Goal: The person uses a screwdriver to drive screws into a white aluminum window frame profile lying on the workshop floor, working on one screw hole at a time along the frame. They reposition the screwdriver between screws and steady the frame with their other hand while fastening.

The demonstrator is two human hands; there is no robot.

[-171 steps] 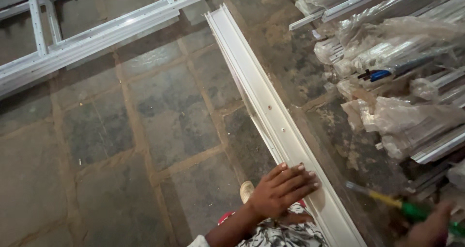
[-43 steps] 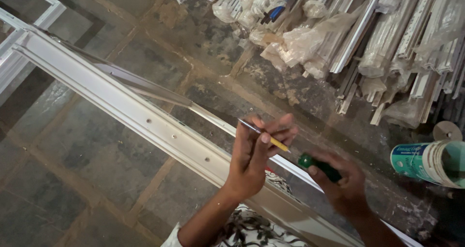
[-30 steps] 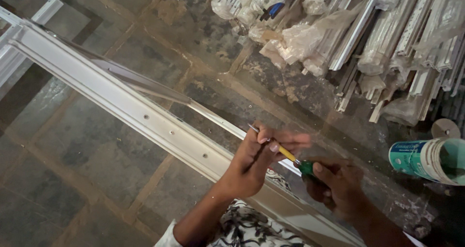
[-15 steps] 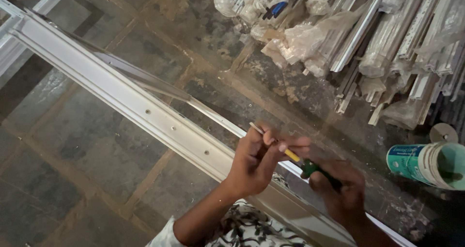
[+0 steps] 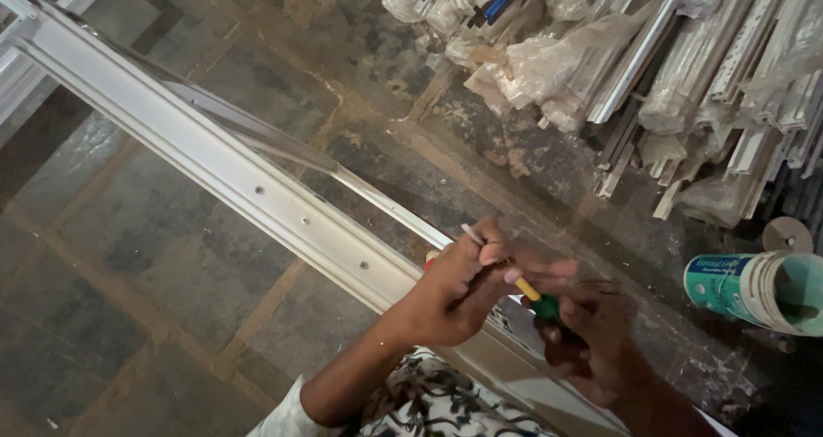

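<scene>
Hands sit slightly lower along the rail than half a second back, the left hand (image 5: 459,287) now closed tighter round the tool tip. Only the head view: left fingers (image 5: 493,250) narrow, pinching the metal shaft of one screwdriver (image 5: 523,287); right hand (image 5: 600,338) wraps its green handle, fingers curled shut. Tool tip rests against one long white aluminium channel (image 5: 257,188) lying diagonally on the stone floor (image 5: 111,257). Channel looks stiff, light, smooth, probably slippery; best gripped by its side flanges. Three small holes show in it. One round paint tin (image 5: 754,287) lies right; pile of wrapped profiles (image 5: 686,68) beyond, too many to count.
</scene>
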